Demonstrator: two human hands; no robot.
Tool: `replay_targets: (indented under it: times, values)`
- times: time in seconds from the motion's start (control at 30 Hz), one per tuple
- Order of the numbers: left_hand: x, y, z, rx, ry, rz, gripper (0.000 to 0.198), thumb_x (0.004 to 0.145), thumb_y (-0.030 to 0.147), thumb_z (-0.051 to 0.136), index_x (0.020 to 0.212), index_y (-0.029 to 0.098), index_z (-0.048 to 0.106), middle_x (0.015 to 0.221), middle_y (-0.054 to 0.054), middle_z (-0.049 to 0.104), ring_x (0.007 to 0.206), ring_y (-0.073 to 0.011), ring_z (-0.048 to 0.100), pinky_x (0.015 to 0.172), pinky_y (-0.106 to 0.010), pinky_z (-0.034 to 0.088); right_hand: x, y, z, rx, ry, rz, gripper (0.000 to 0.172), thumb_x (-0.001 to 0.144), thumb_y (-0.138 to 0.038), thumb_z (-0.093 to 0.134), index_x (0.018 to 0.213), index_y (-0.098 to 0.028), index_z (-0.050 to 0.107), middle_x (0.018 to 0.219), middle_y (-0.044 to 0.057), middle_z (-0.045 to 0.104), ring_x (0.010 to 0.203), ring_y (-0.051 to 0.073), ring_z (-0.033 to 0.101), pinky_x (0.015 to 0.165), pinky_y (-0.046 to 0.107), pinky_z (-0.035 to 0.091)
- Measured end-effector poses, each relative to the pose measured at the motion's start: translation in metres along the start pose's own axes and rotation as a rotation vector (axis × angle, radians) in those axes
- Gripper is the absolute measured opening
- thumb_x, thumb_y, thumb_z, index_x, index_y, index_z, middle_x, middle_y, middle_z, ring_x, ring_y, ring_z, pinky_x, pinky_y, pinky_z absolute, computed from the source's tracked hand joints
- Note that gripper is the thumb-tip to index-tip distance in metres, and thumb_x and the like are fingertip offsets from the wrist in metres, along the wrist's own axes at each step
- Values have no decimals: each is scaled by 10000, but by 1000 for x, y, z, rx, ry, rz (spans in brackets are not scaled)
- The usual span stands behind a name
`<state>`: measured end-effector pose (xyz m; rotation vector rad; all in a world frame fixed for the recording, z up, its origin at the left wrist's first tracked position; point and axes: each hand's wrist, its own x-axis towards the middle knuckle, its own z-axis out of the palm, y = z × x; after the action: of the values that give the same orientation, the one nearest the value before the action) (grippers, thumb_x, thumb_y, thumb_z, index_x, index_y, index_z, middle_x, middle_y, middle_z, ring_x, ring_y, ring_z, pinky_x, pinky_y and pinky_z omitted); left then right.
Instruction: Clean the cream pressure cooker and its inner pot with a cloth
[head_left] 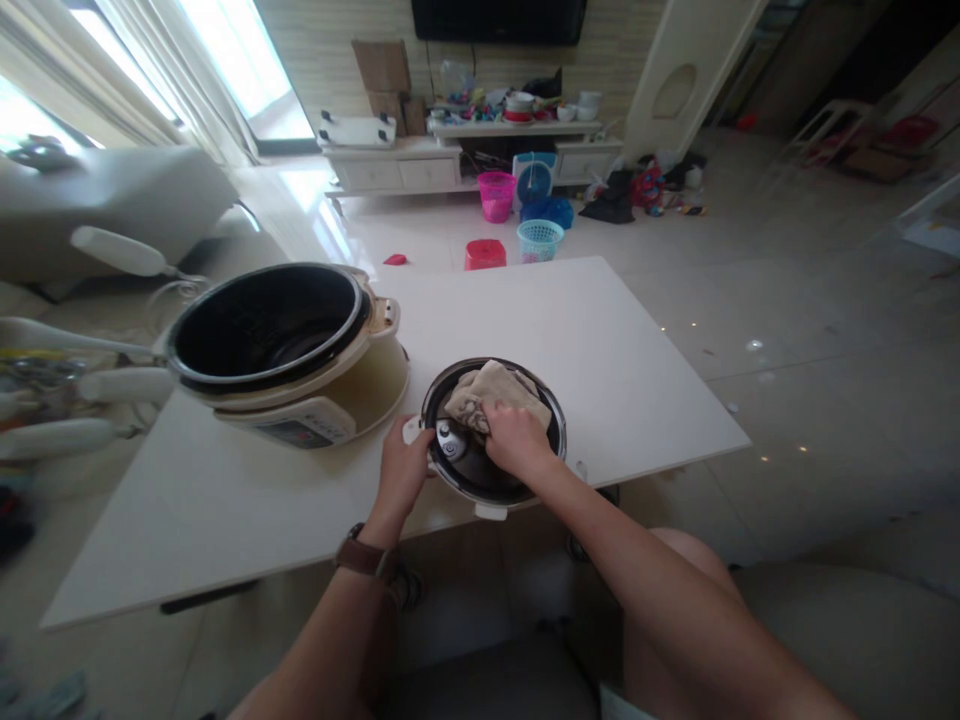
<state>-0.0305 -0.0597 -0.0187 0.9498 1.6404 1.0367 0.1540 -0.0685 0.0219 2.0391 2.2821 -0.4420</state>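
Note:
The round pressure cooker lid [487,480] lies at the front edge of the white table, with a dark surface and a pale rim facing up. My left hand [403,465], with a brown-strapped watch at its wrist, grips the lid's left edge by a white handle part. Bunched in my right hand [517,440] is a beige cloth [495,395], pressed on the lid's upper part. Its fingers are partly hidden in the folds. To the left stands the electric pressure cooker [382,375], uncovered, showing its dark inner pot [262,315].
The white table [540,310] carries the cooker and lid. White-handled objects [124,250] stick out beyond its left side. On the floor past the far edge are a red stool [485,254], a light blue basket [540,240] and a pink basket [496,197]. A cluttered white cabinet [397,170] lines the wall.

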Motion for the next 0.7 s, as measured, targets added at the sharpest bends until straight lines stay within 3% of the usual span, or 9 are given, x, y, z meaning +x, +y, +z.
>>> replay_targets:
  times: [0.17, 0.27, 0.33, 0.43, 0.53, 0.63, 0.7]
  values:
    - [4, -7, -1, -17, 61, 19, 402, 655, 334, 654, 1022, 181, 714, 855, -35, 671, 707, -188, 620, 545, -282, 543, -6, -1, 0, 79, 20, -203, 583, 969, -206, 492, 1539, -323, 530, 1578, 62, 595, 1297, 283, 662, 1037, 415, 556]
    - [6, -9, -3, -22, 75, 15, 439, 631, 337, 648, 1030, 169, 725, 850, -38, 679, 692, -184, 606, 544, -285, 535, -4, 2, -1, 84, 30, -173, 597, 965, -178, 489, 1533, -356, 532, 1622, 29, 552, 1397, 277, 592, 1030, 414, 565]
    - [6, -10, -4, -12, 78, 12, 454, 612, 334, 659, 1027, 164, 728, 823, -31, 670, 677, -178, 594, 549, -281, 527, -2, 2, -2, 48, 32, -96, 557, 954, -139, 485, 1478, -299, 584, 1552, 86, 609, 1365, 298, 615, 984, 410, 581]
    - [5, -11, -5, -5, 71, 25, 428, 609, 348, 666, 992, 164, 721, 791, -23, 657, 675, -177, 590, 573, -282, 522, -4, -4, -2, -4, 9, 9, 435, 946, -117, 482, 1339, -181, 658, 1299, 176, 733, 1165, 314, 721, 910, 399, 596]
    - [5, -13, -4, -16, 64, -1, 430, 619, 354, 655, 1007, 178, 710, 786, -15, 656, 656, -177, 588, 587, -296, 526, -11, -13, -2, -27, -4, -36, 381, 949, -145, 500, 1292, -139, 667, 1170, 197, 759, 1065, 315, 748, 889, 404, 595]
    - [8, -17, -4, -23, 84, 30, 406, 636, 352, 624, 995, 181, 708, 784, -21, 660, 683, -184, 597, 630, -309, 541, -17, -16, -2, -8, 21, -209, 434, 954, -174, 518, 1367, -223, 639, 1370, 157, 706, 1187, 313, 706, 914, 406, 591]
    - [11, -20, -4, -25, 91, 58, 390, 631, 349, 620, 969, 175, 708, 780, -26, 661, 711, -187, 598, 650, -304, 536, -15, -13, -3, 12, 33, -238, 472, 958, -164, 509, 1402, -278, 621, 1488, 112, 647, 1290, 300, 654, 937, 395, 586]
